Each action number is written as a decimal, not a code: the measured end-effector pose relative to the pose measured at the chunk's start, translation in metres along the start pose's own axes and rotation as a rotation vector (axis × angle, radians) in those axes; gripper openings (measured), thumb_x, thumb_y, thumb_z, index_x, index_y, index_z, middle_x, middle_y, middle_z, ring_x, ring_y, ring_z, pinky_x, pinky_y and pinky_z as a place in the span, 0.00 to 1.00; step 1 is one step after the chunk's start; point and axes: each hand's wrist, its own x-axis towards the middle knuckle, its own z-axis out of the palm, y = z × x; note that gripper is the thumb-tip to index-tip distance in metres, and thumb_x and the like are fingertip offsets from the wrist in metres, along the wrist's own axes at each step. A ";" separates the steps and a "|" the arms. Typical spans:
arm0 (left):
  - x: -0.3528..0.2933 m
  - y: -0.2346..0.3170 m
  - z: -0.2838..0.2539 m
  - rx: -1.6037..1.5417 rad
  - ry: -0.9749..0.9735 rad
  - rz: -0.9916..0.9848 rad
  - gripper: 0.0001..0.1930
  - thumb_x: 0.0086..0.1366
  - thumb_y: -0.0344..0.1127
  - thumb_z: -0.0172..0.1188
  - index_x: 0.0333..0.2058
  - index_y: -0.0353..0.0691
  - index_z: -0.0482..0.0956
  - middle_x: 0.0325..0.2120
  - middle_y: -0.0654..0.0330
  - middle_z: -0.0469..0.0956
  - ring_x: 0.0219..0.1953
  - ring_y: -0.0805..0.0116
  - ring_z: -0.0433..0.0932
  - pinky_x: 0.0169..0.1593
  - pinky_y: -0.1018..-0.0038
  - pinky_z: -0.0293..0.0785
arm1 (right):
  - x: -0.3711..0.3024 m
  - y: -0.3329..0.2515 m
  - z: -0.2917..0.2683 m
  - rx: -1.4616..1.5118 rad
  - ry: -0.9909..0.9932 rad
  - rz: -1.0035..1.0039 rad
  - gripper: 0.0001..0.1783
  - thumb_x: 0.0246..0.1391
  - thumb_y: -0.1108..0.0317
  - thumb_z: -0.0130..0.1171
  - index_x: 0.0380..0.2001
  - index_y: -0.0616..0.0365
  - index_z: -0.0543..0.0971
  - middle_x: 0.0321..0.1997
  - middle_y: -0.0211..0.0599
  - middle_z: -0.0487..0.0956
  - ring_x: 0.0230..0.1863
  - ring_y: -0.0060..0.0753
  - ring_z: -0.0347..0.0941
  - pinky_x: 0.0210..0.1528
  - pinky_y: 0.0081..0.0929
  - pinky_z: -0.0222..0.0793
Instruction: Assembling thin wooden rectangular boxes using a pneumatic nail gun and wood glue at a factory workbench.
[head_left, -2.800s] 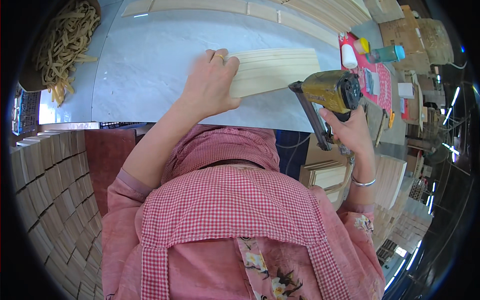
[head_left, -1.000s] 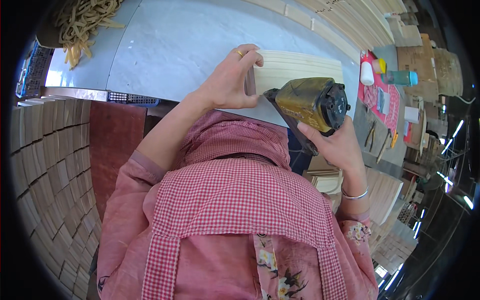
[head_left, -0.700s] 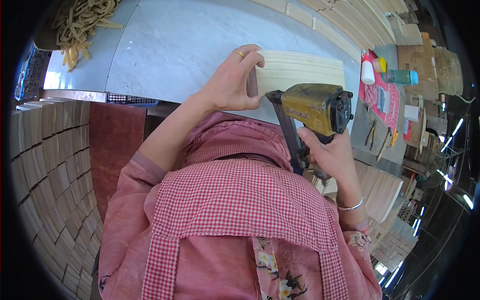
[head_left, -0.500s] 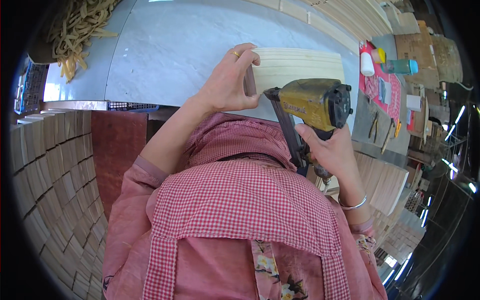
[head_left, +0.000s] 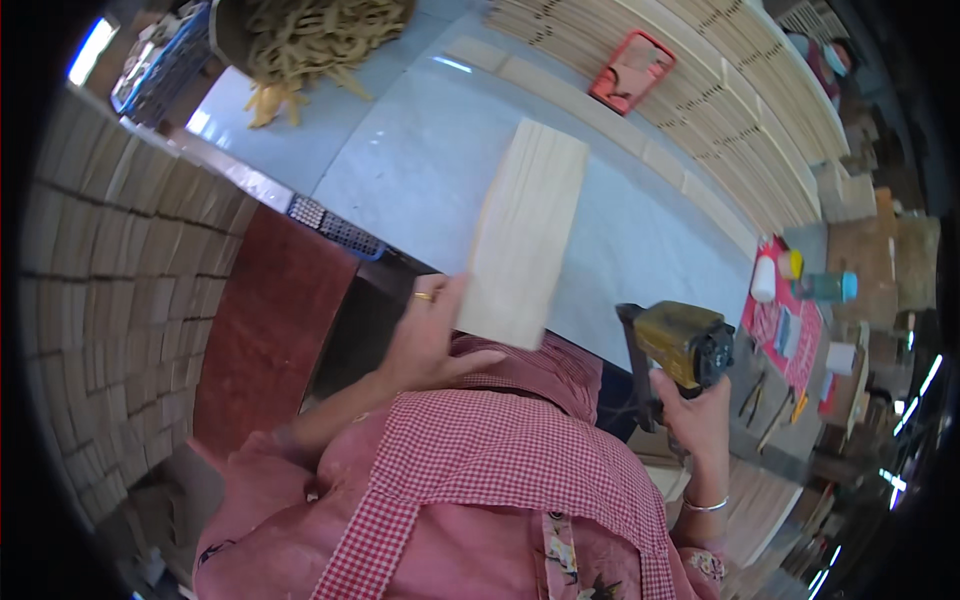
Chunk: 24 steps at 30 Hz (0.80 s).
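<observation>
nail gun (head_left: pixel 685 340), dull yellow with a black end cap, sits in the right hand (head_left: pixel 695 415), whose fingers wrap the handle with the thumb laid along the near side; its dark nose points away to the left, well apart from the wood. a metal bracelet (head_left: pixel 706 504) circles that wrist

pale wooden board (head_left: pixel 525 230) stretches over the light grey table (head_left: pixel 400 150), slanting, its far end leaning to the right and its near end jutting past the table edge above the checked apron (head_left: pixel 510 440). the left hand (head_left: pixel 432 335) is at the near left corner of the board, fingers against the long edge and thumb spread out just below the short end; whether they actually pinch the wood, i cannot tell. a gold ring (head_left: pixel 424 296) shows on one finger

beyond, thin wooden strips (head_left: pixel 590 108) lie in a row in front of stacked boards (head_left: pixel 740 130), and a red-framed phone (head_left: pixel 632 72) lies on top of these. at the far left a container holds a tangle of tan bands (head_left: pixel 320 45), some spilling onto the table. over on the right a pink cloth (head_left: pixel 805 345) carries a white bottle (head_left: pixel 764 280) and a teal one (head_left: pixel 828 287), with pliers (head_left: pixel 752 398) near it. wooden blocks (head_left: pixel 120 300) are piled left of a red-brown panel (head_left: pixel 270 310)
</observation>
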 end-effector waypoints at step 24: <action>0.234 -0.029 -0.011 -0.118 0.326 0.049 0.15 0.64 0.36 0.64 0.47 0.36 0.83 0.36 0.59 0.82 0.35 0.69 0.78 0.43 0.74 0.75 | -0.013 0.011 0.007 0.002 -0.168 -0.147 0.14 0.51 0.71 0.72 0.35 0.72 0.82 0.30 0.39 0.86 0.23 0.24 0.76 0.24 0.22 0.70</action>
